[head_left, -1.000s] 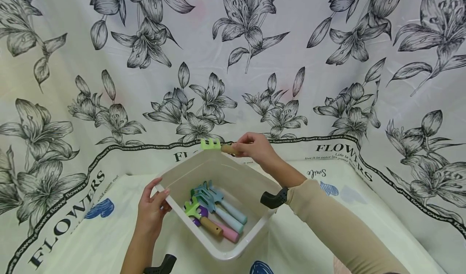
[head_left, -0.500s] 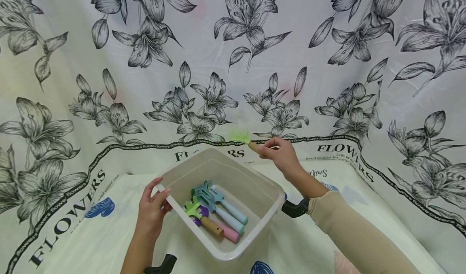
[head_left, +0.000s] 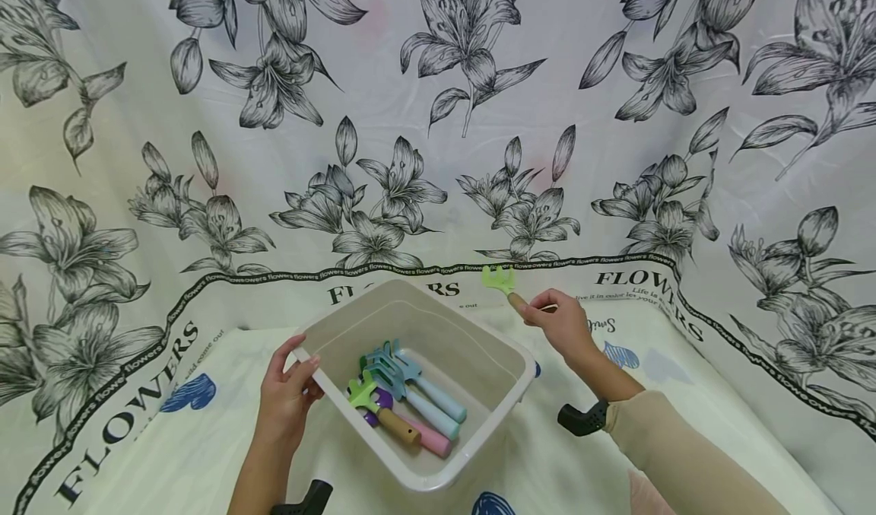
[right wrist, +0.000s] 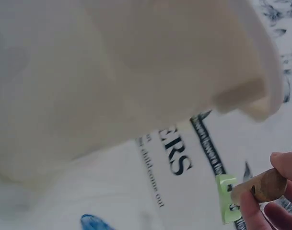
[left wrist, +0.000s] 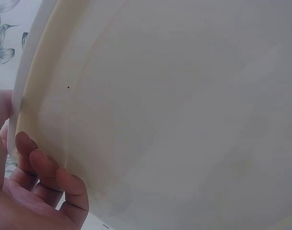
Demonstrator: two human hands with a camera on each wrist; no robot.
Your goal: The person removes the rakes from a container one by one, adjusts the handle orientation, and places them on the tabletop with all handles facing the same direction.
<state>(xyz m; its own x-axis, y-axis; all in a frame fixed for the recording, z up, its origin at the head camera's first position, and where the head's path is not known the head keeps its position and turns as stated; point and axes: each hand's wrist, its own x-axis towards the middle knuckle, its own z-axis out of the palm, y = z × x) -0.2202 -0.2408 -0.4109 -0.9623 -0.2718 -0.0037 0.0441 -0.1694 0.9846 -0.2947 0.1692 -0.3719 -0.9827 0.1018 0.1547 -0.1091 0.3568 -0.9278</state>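
In the head view my left hand [head_left: 287, 389] grips the left rim of a white plastic bin [head_left: 472, 340], which is tilted toward me. Its fingers curl round the rim and under the outer wall in the left wrist view. Right of the bin, my right hand [head_left: 561, 325] pinches the tan handle of a small green hand rake [head_left: 503, 283], tines up and away. The right wrist view shows the handle's end [right wrist: 271, 186] between thumb and fingers. Inside the bin lie a second green rake [head_left: 383, 408], blue tools [head_left: 427, 405], a pink handle [head_left: 434, 440] and something purple, partly covered.
A pale cloth with blue heart prints [head_left: 188, 393] covers the surface under the bin. Behind and at the sides hangs a white curtain with black flower drawings [head_left: 465, 43]. A black lettered band [head_left: 315, 274] runs along its lower part.
My right hand has carried the green rake from above the bin's far corner to the right and a little toward me. The left hand and the bin have stayed in place.
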